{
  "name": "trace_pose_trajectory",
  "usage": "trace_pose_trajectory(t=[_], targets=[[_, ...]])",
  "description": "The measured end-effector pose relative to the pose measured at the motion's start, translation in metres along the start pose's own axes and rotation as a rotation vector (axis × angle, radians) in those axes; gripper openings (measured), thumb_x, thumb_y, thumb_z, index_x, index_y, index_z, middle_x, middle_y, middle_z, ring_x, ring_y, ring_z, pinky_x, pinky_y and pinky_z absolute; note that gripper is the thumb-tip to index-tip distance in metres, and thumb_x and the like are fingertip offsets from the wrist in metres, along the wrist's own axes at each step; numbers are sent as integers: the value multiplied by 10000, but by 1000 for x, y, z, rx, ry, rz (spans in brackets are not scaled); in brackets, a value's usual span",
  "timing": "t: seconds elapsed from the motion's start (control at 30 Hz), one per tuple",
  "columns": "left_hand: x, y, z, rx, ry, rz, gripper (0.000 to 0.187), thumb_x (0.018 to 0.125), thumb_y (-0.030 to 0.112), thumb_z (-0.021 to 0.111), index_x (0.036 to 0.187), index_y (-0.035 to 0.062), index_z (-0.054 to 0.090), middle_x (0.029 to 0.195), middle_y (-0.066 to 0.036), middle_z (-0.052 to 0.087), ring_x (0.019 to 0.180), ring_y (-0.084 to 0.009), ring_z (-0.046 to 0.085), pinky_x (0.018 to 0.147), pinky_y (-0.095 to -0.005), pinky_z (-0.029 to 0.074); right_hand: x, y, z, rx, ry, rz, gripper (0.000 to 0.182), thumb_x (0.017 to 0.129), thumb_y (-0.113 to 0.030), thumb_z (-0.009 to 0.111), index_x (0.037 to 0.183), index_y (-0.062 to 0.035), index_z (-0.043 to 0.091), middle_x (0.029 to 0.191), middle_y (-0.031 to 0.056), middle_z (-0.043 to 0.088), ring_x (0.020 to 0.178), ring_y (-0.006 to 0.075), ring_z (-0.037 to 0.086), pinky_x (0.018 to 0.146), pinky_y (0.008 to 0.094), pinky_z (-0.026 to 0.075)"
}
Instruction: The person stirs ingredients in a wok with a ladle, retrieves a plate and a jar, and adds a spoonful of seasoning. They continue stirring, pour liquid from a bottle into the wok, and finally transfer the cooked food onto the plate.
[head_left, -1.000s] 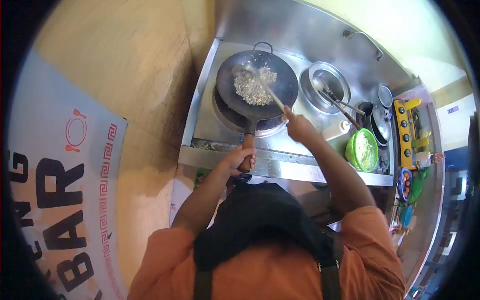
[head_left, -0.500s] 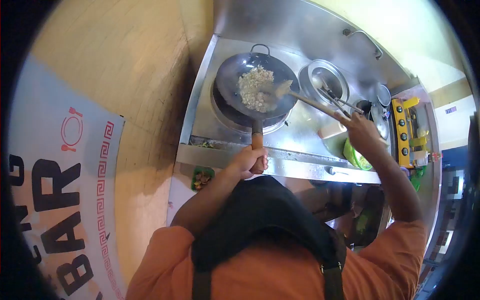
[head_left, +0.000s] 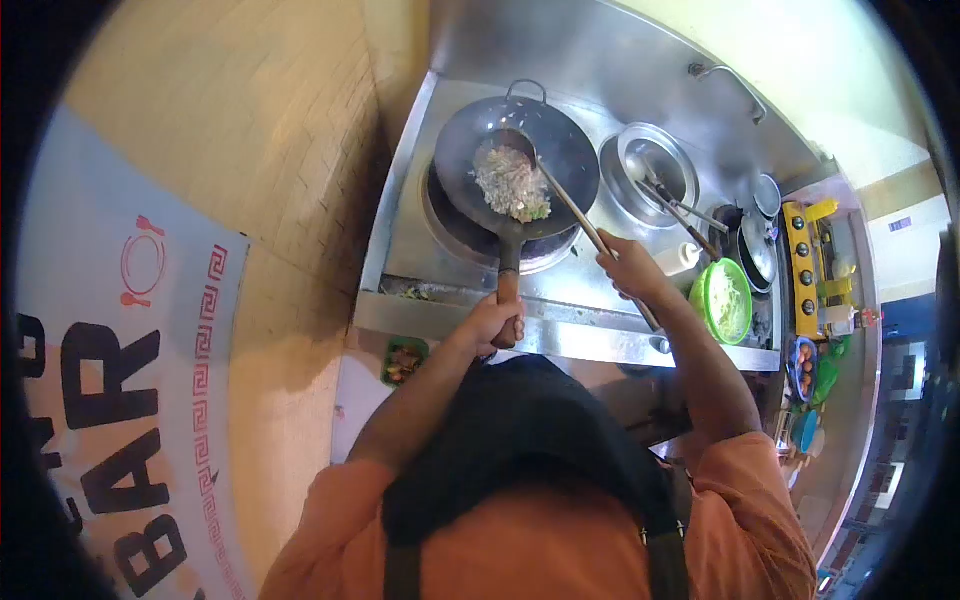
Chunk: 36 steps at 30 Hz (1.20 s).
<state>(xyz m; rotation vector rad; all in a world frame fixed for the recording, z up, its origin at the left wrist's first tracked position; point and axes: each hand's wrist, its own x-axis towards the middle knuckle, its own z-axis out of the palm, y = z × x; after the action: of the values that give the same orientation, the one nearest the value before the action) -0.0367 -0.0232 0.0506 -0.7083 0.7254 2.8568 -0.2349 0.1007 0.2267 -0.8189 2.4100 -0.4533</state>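
Observation:
My left hand (head_left: 494, 322) is wrapped round the wooden handle of a dark wok (head_left: 568, 130), which sits tilted over the round burner (head_left: 440, 222). Grainy, pale brown food (head_left: 512, 190) resembling rice lies in the wok, with a few green bits at its near edge. My right hand (head_left: 630, 268) grips the long wooden handle of a ladle (head_left: 572, 208). The ladle's round bowl rests in the wok at the far side of the food, which partly hides it.
Right of the wok stand metal bowls (head_left: 652, 132) with utensils, a pale squeeze bottle (head_left: 682, 259) and a green bowl (head_left: 703, 298) of shredded vegetable. Further right are a yellow unit with knobs (head_left: 797, 262) and a bowl of eggs (head_left: 804, 368). A tap (head_left: 738, 80) juts from the back wall.
My right hand has moved left and nearer to my body, swinging the ladle's head from the wok's right side to the far side of the food. The wok has shifted slightly.

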Motion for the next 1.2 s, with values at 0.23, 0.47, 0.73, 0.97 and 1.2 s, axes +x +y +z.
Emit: trace_pose_trajectory(t=[0.23,0.47,0.73,0.97,1.2], targets=[[0,-6,-2,64,-30,14,134,852,89,633,873,79,501,678,-23,518,567,-146,541,517,-333,483,-26,4,2,-524,-50,-198,649,854,-73,487,1464,-97,266,839,282,635,777,432,643,725,514,500],[-2,-1,2,38,-11,7,129,841,96,640,811,71,517,662,-24,527,535,-147,540,505,-330,481,18,-13,19,-454,101,-216,421,909,-112,423,1290,66,414,824,272,644,775,410,656,678,485,529],[-65,0,104,-16,41,-2,146,846,107,608,728,40,553,622,-77,566,536,-178,554,511,-327,477,-56,-17,-24,-412,-57,-172,493,860,-113,492,1348,-50,459,779,194,641,623,306,643,567,468,505],[-24,1,64,17,-52,15,102,852,87,610,786,39,549,652,-48,528,596,-177,530,587,-340,470,-129,-44,-79,-139,-366,107,553,897,-144,533,1429,-113,385,684,85,584,539,165,577,482,337,482],[-18,1,39,10,-39,21,89,838,97,616,817,41,551,628,-53,536,549,-160,536,521,-320,484,-42,12,16,-558,97,-183,549,863,-42,436,1388,61,312,800,249,648,725,387,657,650,480,518]])
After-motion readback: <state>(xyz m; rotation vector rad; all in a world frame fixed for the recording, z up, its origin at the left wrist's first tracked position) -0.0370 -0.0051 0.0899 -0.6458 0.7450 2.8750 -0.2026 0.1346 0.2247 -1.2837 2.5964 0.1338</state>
